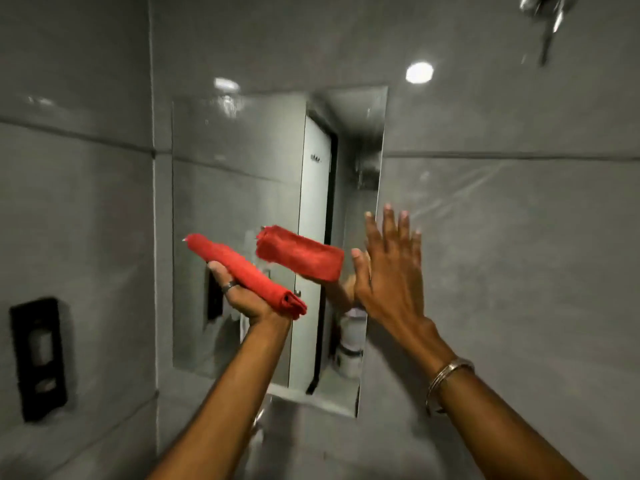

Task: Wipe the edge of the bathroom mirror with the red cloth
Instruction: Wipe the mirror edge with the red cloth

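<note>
- Grey tiled walls (502, 237) close in a bathroom corner, with a frameless mirror (242, 161) fixed flat on the wall ahead
- Left hand (242, 296) is raised in front of the mirror's lower half, fingers curled under a rolled red cloth (242, 271) that lies across the palm; a ring shows on one finger
- Cloth appears again as a reflection in the glass, just to the right of the real roll
- Right hand (391, 271) is spread flat, fingers up, at the mirror's right edge; whether the palm touches the wall I cannot tell
- No wiping contact yet: the cloth is clear of the glass, near the middle rather than the edge
- To do the step well, I judge the roll should be pressed along the right edge and drawn down in one line, the free hand steadying on the tile
- White container (349, 344) shows only as a reflection low in the mirror; its contents cannot be seen
</note>
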Demonstrator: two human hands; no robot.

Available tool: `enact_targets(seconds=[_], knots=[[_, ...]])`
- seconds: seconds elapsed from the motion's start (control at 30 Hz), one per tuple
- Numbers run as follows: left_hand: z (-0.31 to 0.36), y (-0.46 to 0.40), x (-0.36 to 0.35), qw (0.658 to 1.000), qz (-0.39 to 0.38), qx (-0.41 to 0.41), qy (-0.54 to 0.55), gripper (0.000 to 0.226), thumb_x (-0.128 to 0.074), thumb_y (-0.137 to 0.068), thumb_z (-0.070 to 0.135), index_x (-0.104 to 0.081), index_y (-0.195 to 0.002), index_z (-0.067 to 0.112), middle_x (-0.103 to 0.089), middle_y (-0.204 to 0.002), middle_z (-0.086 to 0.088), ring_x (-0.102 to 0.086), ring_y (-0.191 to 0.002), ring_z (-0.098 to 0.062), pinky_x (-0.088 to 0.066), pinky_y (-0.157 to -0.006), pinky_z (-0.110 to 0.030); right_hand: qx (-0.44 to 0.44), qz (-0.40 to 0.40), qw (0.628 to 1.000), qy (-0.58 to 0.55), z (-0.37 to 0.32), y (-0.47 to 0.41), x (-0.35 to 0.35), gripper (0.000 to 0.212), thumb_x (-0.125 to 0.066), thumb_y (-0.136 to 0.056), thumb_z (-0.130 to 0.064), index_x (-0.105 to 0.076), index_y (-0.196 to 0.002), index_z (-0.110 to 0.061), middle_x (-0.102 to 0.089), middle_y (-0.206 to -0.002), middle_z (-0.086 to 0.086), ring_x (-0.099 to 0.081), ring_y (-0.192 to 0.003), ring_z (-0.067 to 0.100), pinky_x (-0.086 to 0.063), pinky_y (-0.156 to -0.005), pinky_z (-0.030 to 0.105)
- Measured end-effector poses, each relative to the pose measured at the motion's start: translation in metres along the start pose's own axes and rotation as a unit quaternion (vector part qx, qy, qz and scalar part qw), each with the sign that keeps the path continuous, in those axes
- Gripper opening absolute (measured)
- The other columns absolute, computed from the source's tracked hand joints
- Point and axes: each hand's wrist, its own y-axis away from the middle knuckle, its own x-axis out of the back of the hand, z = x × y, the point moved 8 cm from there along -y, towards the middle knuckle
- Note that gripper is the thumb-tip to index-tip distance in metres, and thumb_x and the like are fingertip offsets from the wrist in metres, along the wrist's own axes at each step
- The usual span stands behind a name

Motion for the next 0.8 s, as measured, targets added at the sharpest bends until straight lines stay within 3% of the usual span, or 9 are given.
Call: enact_targets(seconds=[0.07,0.13,0.2,0.23,0.33,0.37,0.4,0.67,0.8], knots=[[0.002,-0.028,-0.045,0.996,-0.045,-0.07,-0.013,0.056,-0.03,-0.108,0.047,-0.032,-0.159,0.023,-0.046,-0.155,0.007,-0.062,-0.117,-0.001,-0.058,-0.081,-0.014,0.01,0.039,0.997,0.072,0.02,-0.056,0.024,0.069,-0.022,-0.106,-0.056,-0.006,-0.168,-0.029,0.009,-0.177,0.005,0.013,-0.162,0.027,0.001,-0.132,0.056],[0.002,-0.053,-0.109,0.976,-0.098,-0.156,-0.119,0.063,-0.036,-0.105,0.046,-0.02,-0.163,0.029,-0.038,-0.159,0.011,-0.064,-0.119,0.0,-0.06,-0.086,-0.02,0.017,0.05,0.991,0.12,0.036,-0.104,0.044,0.068,-0.016,-0.107,-0.057,-0.002,-0.168,-0.03,0.013,-0.176,0.003,0.017,-0.162,0.026,0.003,-0.132,0.057],[-0.009,-0.067,-0.171,0.927,-0.151,-0.216,-0.265,0.07,-0.036,-0.1,0.053,-0.015,-0.163,0.033,-0.035,-0.163,0.007,-0.057,-0.135,-0.015,-0.056,-0.103,-0.045,0.029,0.056,0.986,0.153,0.047,-0.14,0.058,0.07,-0.013,-0.106,-0.06,0.0,-0.168,-0.031,0.016,-0.176,0.003,0.02,-0.162,0.025,0.003,-0.131,0.058],[-0.023,-0.072,-0.198,0.879,-0.192,-0.25,-0.359,0.072,-0.032,-0.099,0.057,-0.012,-0.164,0.033,-0.028,-0.169,0.001,-0.045,-0.147,-0.026,-0.048,-0.112,-0.056,0.034,0.064,0.983,0.171,0.05,-0.152,0.061,0.071,-0.014,-0.105,-0.062,0.0,-0.168,-0.031,0.016,-0.176,0.002,0.019,-0.162,0.025,0.003,-0.131,0.059],[-0.073,-0.073,-0.259,0.631,-0.254,-0.365,-0.635,0.083,-0.01,-0.095,0.068,0.005,-0.164,0.025,0.01,-0.174,-0.002,0.008,-0.162,-0.025,-0.006,-0.131,-0.056,0.035,0.103,0.974,0.197,0.052,-0.167,0.062,0.071,-0.013,-0.105,-0.063,0.0,-0.167,-0.032,0.013,-0.176,0.003,0.014,-0.163,0.027,0.001,-0.131,0.06],[-0.083,-0.073,-0.267,0.581,-0.247,-0.384,-0.674,0.084,-0.004,-0.094,0.068,0.009,-0.164,0.024,0.017,-0.173,-0.002,0.016,-0.16,-0.024,0.002,-0.131,-0.054,0.036,0.115,0.973,0.199,0.053,-0.167,0.059,0.071,-0.011,-0.105,-0.063,-0.002,-0.168,-0.031,0.011,-0.177,0.003,0.013,-0.163,0.028,-0.001,-0.131,0.06],[-0.088,-0.072,-0.271,0.556,-0.24,-0.397,-0.689,0.083,-0.001,-0.094,0.067,0.011,-0.163,0.024,0.019,-0.173,-0.002,0.019,-0.16,-0.024,0.004,-0.131,-0.053,0.036,0.125,0.972,0.197,0.054,-0.166,0.059,0.07,-0.009,-0.105,-0.062,-0.003,-0.168,-0.031,0.01,-0.177,0.004,0.011,-0.164,0.029,-0.002,-0.131,0.06],[-0.115,-0.035,-0.292,0.447,-0.33,-0.477,-0.681,0.071,0.006,-0.101,0.057,0.013,-0.162,0.022,0.015,-0.173,-0.006,0.017,-0.16,-0.026,0.003,-0.131,-0.056,0.04,0.15,0.967,0.204,0.055,-0.167,0.055,0.07,-0.002,-0.105,-0.06,-0.003,-0.168,-0.03,0.009,-0.177,0.005,0.011,-0.164,0.029,0.0,-0.131,0.06],[-0.121,-0.031,-0.295,0.433,-0.33,-0.475,-0.691,0.08,0.019,-0.095,0.061,0.009,-0.164,0.021,0.016,-0.173,-0.006,0.017,-0.16,-0.027,0.001,-0.13,-0.057,0.039,0.15,0.965,0.21,0.056,-0.169,0.055,0.07,-0.001,-0.105,-0.06,-0.001,-0.168,-0.029,0.009,-0.177,0.005,0.01,-0.164,0.029,0.001,-0.131,0.059]])
